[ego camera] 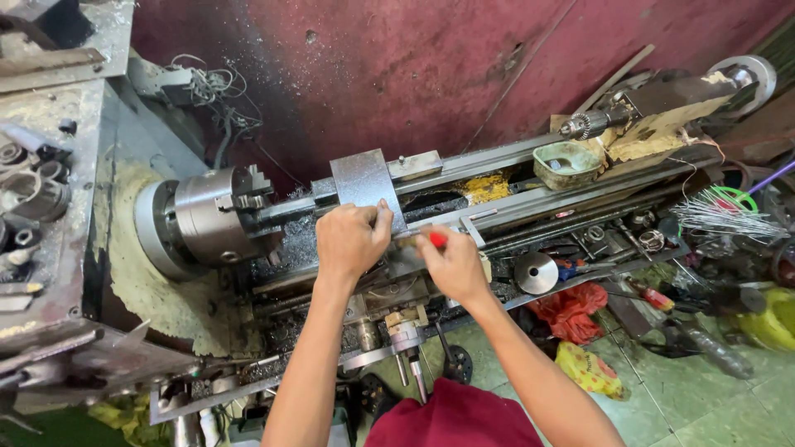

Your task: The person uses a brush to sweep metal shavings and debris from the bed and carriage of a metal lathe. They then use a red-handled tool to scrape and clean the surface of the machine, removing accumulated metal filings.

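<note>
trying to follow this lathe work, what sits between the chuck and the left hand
In the head view, a grey metal bar runs from the chuck toward the left hand, over a bed littered with metal shavings. The hand touches a grey metal plate.

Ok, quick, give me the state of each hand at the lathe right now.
Left hand: fingers closed on the lower edge of the grey metal plate.
Right hand: closed on a red-handled tool; its tip is hidden.

A long grey metal lathe bed (530,199) runs from nine o'clock to two o'clock. On it rest a grey steel plate (364,182) at centre and a worn green bowl (566,164) toward two o'clock.
</note>
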